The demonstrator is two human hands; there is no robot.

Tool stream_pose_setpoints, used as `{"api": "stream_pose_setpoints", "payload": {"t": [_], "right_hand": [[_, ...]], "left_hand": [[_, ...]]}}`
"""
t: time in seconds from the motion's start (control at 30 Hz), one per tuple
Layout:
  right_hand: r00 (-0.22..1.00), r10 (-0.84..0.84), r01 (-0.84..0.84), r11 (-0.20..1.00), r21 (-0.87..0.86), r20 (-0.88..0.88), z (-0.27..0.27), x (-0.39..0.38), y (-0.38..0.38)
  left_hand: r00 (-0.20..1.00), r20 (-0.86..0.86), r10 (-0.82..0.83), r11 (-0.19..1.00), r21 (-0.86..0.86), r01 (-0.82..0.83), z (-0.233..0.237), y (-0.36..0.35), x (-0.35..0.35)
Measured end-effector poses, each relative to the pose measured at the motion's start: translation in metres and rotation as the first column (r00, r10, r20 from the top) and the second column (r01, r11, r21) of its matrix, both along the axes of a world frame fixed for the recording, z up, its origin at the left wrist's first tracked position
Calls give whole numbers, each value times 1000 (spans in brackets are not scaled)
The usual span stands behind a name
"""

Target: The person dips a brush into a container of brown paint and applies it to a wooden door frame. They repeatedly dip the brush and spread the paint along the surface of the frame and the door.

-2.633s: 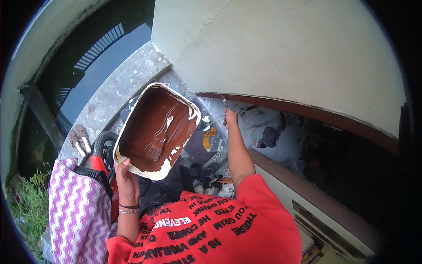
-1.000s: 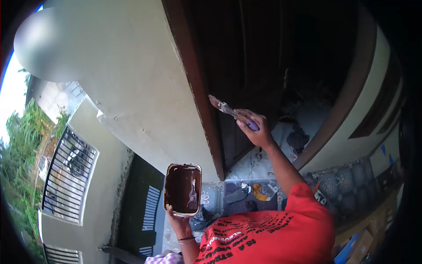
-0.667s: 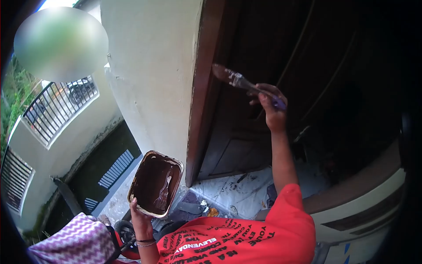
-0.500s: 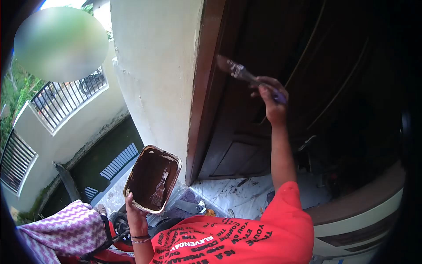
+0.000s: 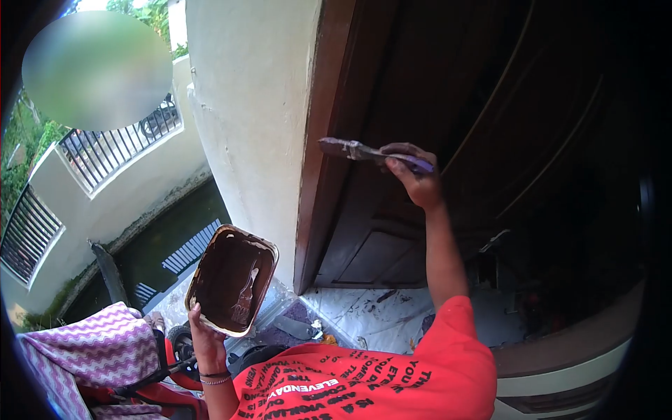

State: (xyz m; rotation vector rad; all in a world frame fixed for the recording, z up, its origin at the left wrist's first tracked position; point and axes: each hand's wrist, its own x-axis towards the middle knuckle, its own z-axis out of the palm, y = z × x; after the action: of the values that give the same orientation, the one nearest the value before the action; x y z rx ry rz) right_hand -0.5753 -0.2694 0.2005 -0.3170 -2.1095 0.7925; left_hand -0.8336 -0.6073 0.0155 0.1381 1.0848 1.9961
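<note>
My right hand [image 5: 413, 171] is closed round the purple handle of a paintbrush [image 5: 353, 150]. The bristles, coated in dark brown, point left and lie at the brown door frame [image 5: 325, 105], near its edge with the pale wall. Whether they press on the wood is hard to tell. My left hand [image 5: 205, 336] grips the lower left rim of a rectangular tub [image 5: 217, 280] with brown paint inside. A second, smaller brush [image 5: 245, 297] rests in that tub.
Behind my right hand stands a dark panelled door [image 5: 392, 245]. A pale wall [image 5: 252, 105] rises left of the frame. A purple-and-white zigzag cloth [image 5: 105, 346] covers something red at lower left. Marble floor [image 5: 364, 315] shows below, a railing [image 5: 119, 150] beyond.
My right hand has moved down and slightly left, bringing the brush from in front of the door to the frame. The tub in my left hand has shifted slightly left.
</note>
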Motion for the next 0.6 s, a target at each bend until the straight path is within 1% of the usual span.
{"api": "stream_pose_setpoints", "payload": {"t": [0.03,0.07,0.1,0.17,0.2,0.23,0.27,0.3,0.37,0.4,0.47,0.5,0.53,0.57,0.6], "right_hand": [[986,-8,2,999,-38,-168,5,-5,-5],[943,-27,0,997,-81,-332,8,-9,-10],[944,-30,-2,995,-96,-328,11,-12,-11],[875,-75,69,997,-31,-479,17,-19,-19],[874,-76,69,997,-31,-480,8,-16,-19],[938,-132,148,989,26,-321,-9,-10,-19],[968,-196,213,972,102,-155,-17,-6,-19],[968,-193,212,971,111,-158,-16,-8,-22],[941,-227,274,947,169,-253,-13,-16,-32],[939,-230,276,947,166,-255,-5,-21,-37],[827,-278,416,887,199,-488,24,-31,-43],[826,-282,420,885,200,-489,36,-34,-46],[809,-247,430,867,250,-533,45,-37,-48],[792,-206,439,847,301,-575,50,-39,-50],[792,-203,439,845,306,-575,50,-38,-52]], "left_hand": [[1000,-2,-8,1000,-4,8,3,-1,3],[1000,2,-4,1000,-13,4,1,-1,3],[1000,7,-7,999,-43,7,-2,1,2],[1000,3,15,998,-67,-15,1,1,6],[1000,1,14,998,-68,-14,0,0,6],[1000,15,21,998,-59,-20,-5,-1,6],[999,30,28,999,-44,-27,-8,-1,6],[999,45,21,999,-30,-19,-8,-2,7],[999,35,21,999,-46,-19,-3,-1,8],[999,25,22,997,-68,-21,-1,-1,8],[1000,9,17,997,-74,-16,1,0,9],[1000,1,14,997,-79,-14,2,1,9],[1000,-7,12,996,-84,-12,1,1,10],[1000,-5,9,997,-81,-9,-2,-1,7],[1000,-1,-2,998,-65,2,-8,-2,4]]}}
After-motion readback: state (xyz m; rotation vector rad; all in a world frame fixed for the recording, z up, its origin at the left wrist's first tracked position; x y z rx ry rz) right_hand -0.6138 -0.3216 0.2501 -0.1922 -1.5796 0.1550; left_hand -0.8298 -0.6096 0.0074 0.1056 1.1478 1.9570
